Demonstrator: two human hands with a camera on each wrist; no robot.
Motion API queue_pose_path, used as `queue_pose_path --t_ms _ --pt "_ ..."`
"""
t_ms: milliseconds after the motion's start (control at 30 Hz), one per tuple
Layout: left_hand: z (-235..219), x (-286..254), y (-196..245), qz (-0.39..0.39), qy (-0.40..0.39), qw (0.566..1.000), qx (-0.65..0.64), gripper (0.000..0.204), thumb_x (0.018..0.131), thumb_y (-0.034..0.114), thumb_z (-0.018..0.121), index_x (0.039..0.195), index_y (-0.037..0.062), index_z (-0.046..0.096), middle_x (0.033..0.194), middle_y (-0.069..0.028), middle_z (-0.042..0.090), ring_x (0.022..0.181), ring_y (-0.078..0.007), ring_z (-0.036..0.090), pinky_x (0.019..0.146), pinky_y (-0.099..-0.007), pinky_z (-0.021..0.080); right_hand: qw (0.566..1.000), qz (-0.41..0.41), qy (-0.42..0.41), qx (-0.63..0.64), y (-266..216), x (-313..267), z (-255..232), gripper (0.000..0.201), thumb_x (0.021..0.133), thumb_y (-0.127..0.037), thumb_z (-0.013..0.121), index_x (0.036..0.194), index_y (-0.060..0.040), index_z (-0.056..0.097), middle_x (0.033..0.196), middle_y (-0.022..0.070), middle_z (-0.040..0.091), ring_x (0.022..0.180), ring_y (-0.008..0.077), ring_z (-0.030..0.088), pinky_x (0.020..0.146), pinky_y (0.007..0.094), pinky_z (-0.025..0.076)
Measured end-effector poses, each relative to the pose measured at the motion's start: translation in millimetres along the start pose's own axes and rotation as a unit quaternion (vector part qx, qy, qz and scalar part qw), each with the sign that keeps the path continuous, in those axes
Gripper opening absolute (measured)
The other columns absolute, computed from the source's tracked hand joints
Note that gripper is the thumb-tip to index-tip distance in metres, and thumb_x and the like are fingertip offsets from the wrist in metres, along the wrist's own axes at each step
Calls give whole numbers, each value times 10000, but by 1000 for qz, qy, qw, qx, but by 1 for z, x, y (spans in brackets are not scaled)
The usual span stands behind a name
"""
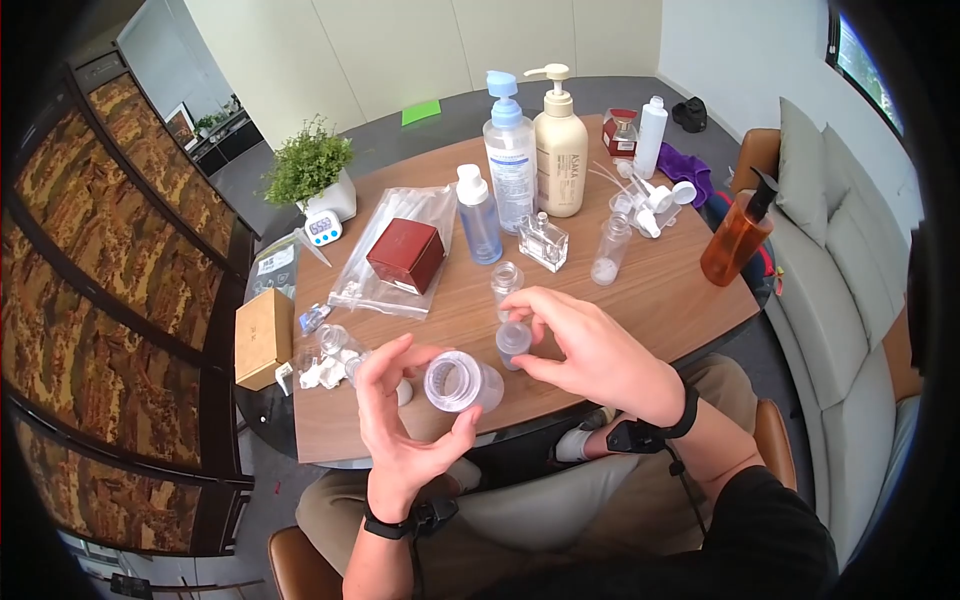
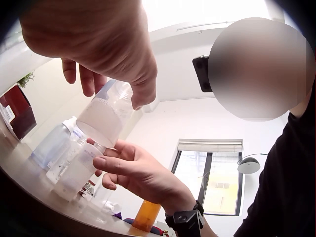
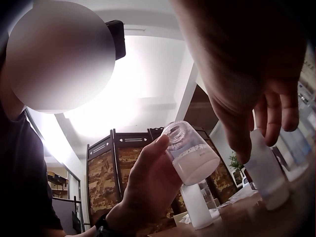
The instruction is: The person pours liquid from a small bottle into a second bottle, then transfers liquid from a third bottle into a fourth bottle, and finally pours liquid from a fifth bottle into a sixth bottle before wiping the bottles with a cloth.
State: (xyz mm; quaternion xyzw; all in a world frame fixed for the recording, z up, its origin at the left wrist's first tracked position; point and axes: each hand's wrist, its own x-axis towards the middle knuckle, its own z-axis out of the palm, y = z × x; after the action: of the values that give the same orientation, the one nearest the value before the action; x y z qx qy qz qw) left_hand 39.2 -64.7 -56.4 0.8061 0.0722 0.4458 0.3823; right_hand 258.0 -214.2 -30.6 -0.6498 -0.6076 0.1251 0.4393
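Pinching a tilted clear jar (image 1: pixel 466 384) between thumb and fingers, the left hand (image 1: pixel 402 430) is on the near side of the red box (image 1: pixel 407 256). The right hand (image 1: pixel 598 352) pinches a small frosted bottle (image 1: pixel 513 341), nearer than the red box and to its right.

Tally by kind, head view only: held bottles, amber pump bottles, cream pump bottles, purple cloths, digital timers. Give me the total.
Held bottles: 2 (tilted clear bottle, small frosted bottle)
Amber pump bottle: 1
Cream pump bottle: 1
Purple cloth: 1
Digital timer: 1
Total: 6
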Motion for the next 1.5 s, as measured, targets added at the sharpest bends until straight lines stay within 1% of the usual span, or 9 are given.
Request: queue_pose_path --t_ms 333,433,500,600,767,1133,1267,1433,1500 --pt "4 0 2 -5 -11 1000 -9 967 782 133 996 1580 22 461 1257 -140 753 1143 -230 699 1000 -389 481 999 -25 -13 -16 0 -2 -4 563 944 -81 835 1448 -26 591 1306 172 677 1089 341 732 944 465 601" --pt "4 -1 1 -10 -13 1000 -9 994 770 157 1024 1578 22 462 1258 -137 754 1151 -230 702 1001 -387 483 997 -51 22 -56 -7 -6 -12 666 911 -65 868 1515 -36 591 1369 141 658 1102 286 688 990 427 583" --pt "5 -2 5 -17 -14 1000 -14 1001 763 163 1035 1574 23 465 1259 -135 755 1156 -228 704 1001 -386 485 997 -63 11 -40 -20 -7 -24 590 948 -87 819 1485 -15 585 1361 159 614 1309 362 604 1085 476 527" --pt "10 -2 8 -26 -14 999 -42 1012 753 172 1053 1567 25 469 1265 -130 757 1167 -224 706 1000 -384 488 994 -31 -80 61 -45 -15 -34 624 927 -118 852 1486 -18 591 1350 151 618 1301 363 581 1107 473 506" --pt "20 -1 13 -23 -21 997 -66 1012 752 164 1060 1564 27 471 1290 -133 758 1162 -214 703 999 -384 485 993 -76 -60 61 -40 -16 -20 646 901 -167 909 1450 -12 605 1345 143 631 1297 353 581 1106 469 507" --pt "44 7 27 -156 -20 974 -164 1000 791 148 1026 1605 44 455 1348 -131 729 1200 -195 641 1052 -374 449 997 10 -30 76 -43 -16 -25 557 892 -144 913 1365 -33 641 1257 154 712 1197 343 703 1000 458 580" --pt "40 9 24 -123 -34 978 -167 1004 797 193 1026 1611 47 457 1393 -140 702 1214 -200 634 1062 -378 452 995 16 -19 95 -40 -17 -33 552 873 -141 915 1350 -50 651 1235 118 723 1160 292 703 952 422 576" --pt "27 7 3 -56 -37 997 35 922 751 250 1039 1501 24 552 1346 -138 694 1165 -256 650 1025 -404 491 999 30 -9 21 -35 -12 -59 533 846 -138 912 1313 -76 662 1204 71 712 1105 222 660 884 358 528" --pt "26 11 4 -43 -39 996 75 883 749 258 1033 1459 4 574 1300 -141 689 1139 -305 655 1009 -424 497 998 51 -26 20 -36 -7 -68 517 850 -126 902 1300 -57 659 1211 88 707 1143 252 662 943 378 539"
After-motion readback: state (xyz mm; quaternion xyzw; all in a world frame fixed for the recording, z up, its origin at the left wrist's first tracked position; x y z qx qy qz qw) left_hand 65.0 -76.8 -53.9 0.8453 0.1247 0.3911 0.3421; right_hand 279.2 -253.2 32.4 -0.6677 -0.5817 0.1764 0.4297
